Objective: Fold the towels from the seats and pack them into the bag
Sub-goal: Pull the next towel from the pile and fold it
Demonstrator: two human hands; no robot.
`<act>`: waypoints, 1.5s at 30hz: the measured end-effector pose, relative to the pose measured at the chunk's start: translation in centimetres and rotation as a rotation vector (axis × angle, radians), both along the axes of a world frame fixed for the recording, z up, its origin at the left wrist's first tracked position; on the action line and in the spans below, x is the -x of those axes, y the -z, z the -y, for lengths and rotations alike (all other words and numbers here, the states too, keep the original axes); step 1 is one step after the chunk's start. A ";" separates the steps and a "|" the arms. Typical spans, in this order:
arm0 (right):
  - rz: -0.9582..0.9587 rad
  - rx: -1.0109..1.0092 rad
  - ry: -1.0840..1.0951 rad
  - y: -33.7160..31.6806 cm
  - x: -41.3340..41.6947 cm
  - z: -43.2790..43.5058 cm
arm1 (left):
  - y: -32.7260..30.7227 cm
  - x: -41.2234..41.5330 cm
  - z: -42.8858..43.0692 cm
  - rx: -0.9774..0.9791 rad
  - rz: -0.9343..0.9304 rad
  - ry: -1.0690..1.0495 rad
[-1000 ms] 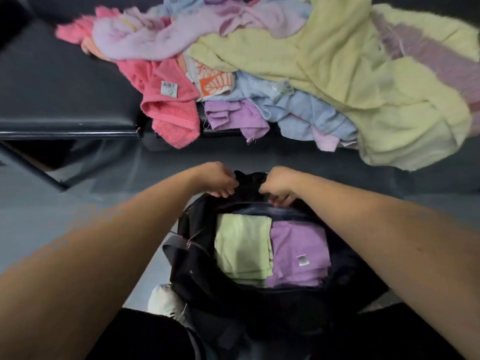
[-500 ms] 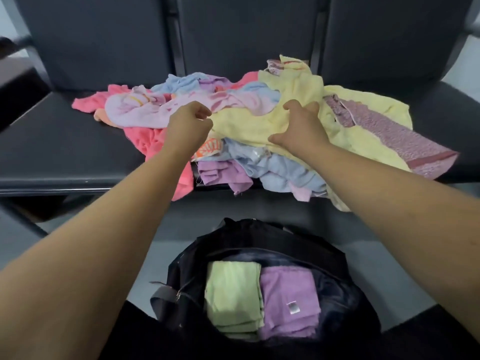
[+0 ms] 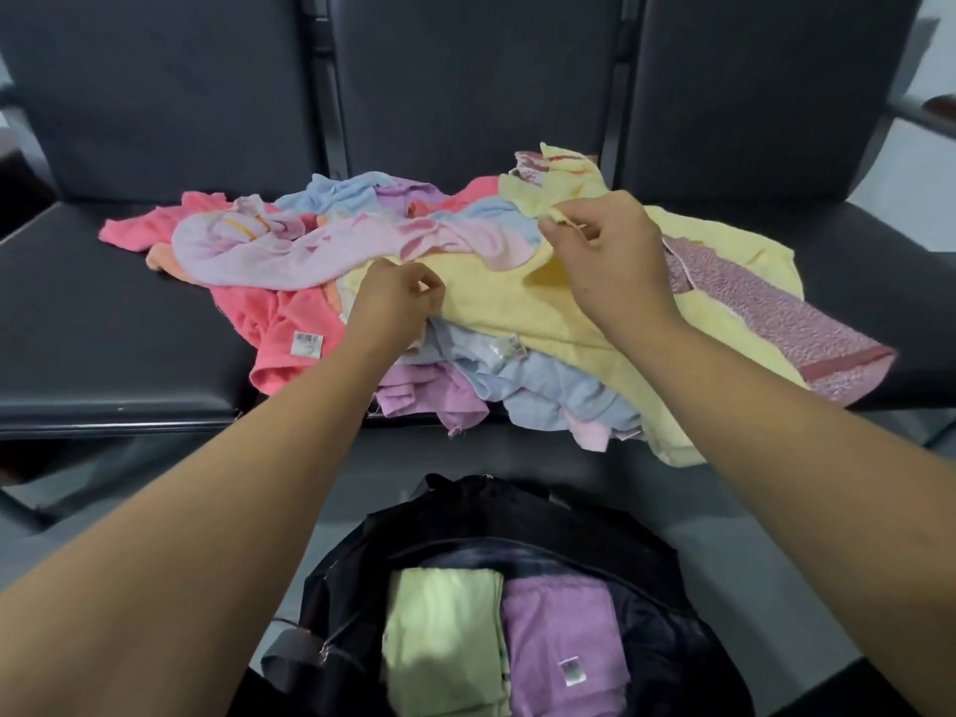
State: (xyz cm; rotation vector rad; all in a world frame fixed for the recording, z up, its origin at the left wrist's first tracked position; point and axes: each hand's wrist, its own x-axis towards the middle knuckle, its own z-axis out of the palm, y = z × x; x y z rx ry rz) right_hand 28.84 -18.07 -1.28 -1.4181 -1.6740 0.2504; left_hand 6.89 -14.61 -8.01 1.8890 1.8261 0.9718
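Two hands work on a large yellow towel [image 3: 517, 307] that lies spread across the top of a jumbled heap of towels on a row of dark padded seats [image 3: 93, 313]. The right hand [image 3: 613, 261] pinches a far corner of the yellow towel between thumb and forefinger, with the corner slightly raised. The left hand [image 3: 396, 307], fingers curled, appears to pinch the same towel's left edge, though the grip is partly hidden. Around and beneath the yellow towel lie a pale lilac towel [image 3: 243, 256], a coral pink towel [image 3: 269, 328] with a white label, a light blue towel [image 3: 548, 390], a small purple towel [image 3: 429, 395] and a mauve patterned towel [image 3: 771, 313] stretching off to the right. Nearer the person, below the seats, a black bag [image 3: 517, 514] stands open. Inside it, side by side and touching, sit a folded green towel [image 3: 445, 644] on the left and a folded purple towel [image 3: 553, 644] on the right.
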 end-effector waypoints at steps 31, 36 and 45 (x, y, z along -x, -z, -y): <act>-0.221 0.301 -0.458 -1.7 -2.5 8.6 | -13.1 1.2 14.4 0.280 0.638 0.384; -0.197 0.510 -0.427 1.8 -2.4 8.6 | -12.3 4.3 15.4 0.208 -0.289 0.312; -0.237 0.866 -0.690 1.2 -2.1 11.6 | -10.5 8.6 17.4 0.372 0.089 0.480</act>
